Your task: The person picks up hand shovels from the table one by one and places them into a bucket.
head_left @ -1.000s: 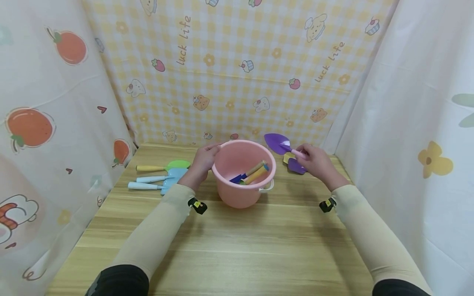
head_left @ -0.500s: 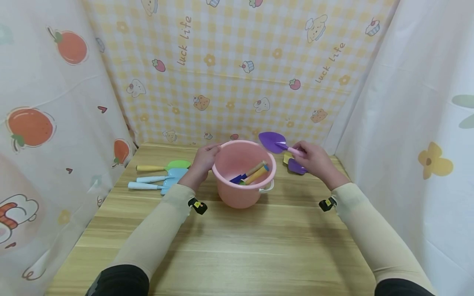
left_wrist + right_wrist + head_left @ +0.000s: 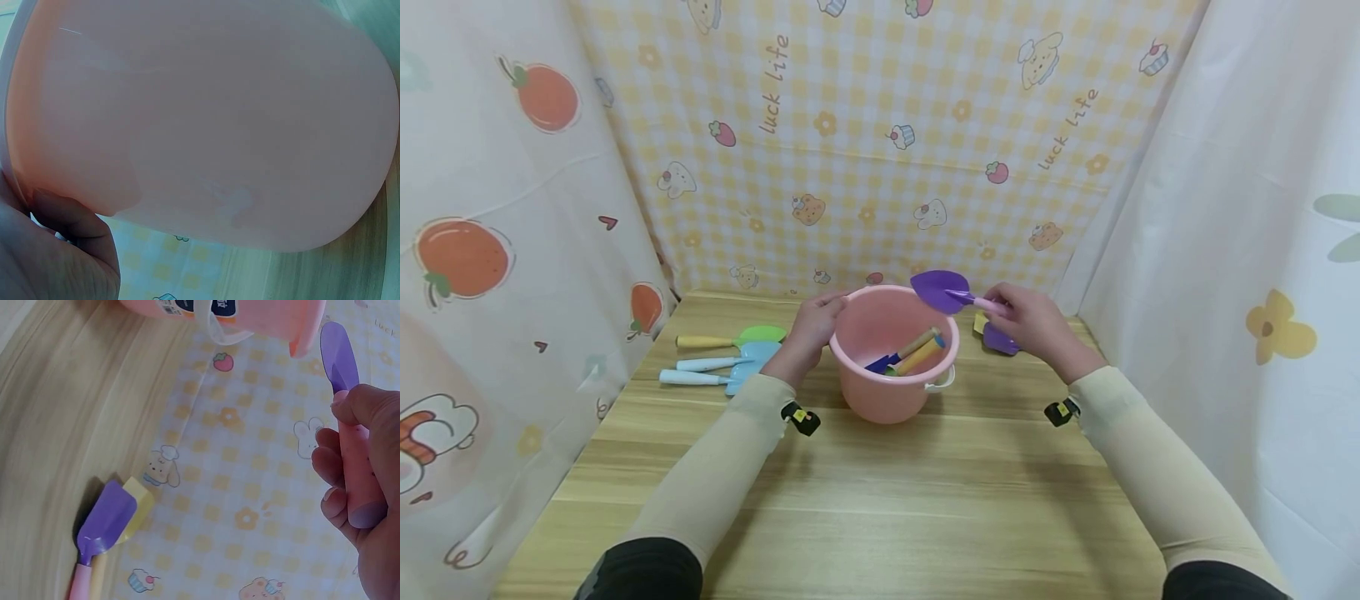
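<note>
A pink bucket (image 3: pixel 883 402) stands upright on the wooden table, with tools inside, among them one with a yellow handle (image 3: pixel 919 357) and one with a beige handle (image 3: pixel 916 342). My left hand (image 3: pixel 807 333) grips its left rim; in the left wrist view, the thumb and fingers pinch the edge of the bucket (image 3: pixel 219 125). My right hand (image 3: pixel 1032 325) holds a purple trowel (image 3: pixel 938 290) by its pink handle (image 3: pixel 357 465). The blade is over the bucket's back right rim. Fingers wrap the handle in the right wrist view.
Left of the bucket lie a green trowel (image 3: pixel 762 334) with a yellow handle and two light-blue tools (image 3: pixel 702 377). A purple shovel (image 3: pixel 107 515) and a yellow one (image 3: pixel 142 503) lie to the right. A patterned cloth (image 3: pixel 865 167) hangs behind the table.
My right hand has moved the purple trowel leftward, from beside the bucket to above its rim. The left hand and the bucket have stayed put.
</note>
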### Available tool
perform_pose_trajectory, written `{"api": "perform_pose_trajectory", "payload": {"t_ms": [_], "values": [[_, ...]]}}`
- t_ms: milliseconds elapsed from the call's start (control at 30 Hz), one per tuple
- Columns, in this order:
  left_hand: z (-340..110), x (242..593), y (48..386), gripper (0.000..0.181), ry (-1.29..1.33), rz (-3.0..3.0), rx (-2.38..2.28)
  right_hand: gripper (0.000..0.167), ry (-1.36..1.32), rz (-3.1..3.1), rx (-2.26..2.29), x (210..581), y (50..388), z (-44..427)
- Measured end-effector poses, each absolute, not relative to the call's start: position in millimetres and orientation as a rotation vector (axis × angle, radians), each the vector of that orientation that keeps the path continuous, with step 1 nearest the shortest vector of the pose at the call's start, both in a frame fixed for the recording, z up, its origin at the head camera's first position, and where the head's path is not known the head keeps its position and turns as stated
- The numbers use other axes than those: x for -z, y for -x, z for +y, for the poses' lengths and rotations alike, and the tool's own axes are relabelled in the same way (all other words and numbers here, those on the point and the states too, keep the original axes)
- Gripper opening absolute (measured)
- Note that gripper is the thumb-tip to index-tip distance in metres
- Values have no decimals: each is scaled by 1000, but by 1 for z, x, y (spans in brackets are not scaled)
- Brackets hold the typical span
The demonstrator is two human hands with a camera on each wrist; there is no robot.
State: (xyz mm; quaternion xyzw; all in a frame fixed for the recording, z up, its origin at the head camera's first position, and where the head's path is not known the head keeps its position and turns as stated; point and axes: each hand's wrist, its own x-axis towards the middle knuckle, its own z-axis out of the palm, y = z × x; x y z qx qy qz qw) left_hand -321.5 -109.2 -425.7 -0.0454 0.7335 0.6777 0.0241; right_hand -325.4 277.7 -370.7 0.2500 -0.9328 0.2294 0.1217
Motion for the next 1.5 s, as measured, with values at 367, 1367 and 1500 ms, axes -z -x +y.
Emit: {"api": "perform_pose_trajectory", "payload": {"t_ms": [367, 1367, 1500], "values": [[-110, 428, 322, 44, 127, 2273, -2114, 14, -809, -2688, -530, 363, 325, 264], [-110, 428, 321, 43, 127, 2266, -2110, 13, -936, -2679, -425, 349, 325, 244], [-110, 429, 322, 42, 122, 2266, -2111, 15, -940, -2714, -449, 348, 325, 242]]}}
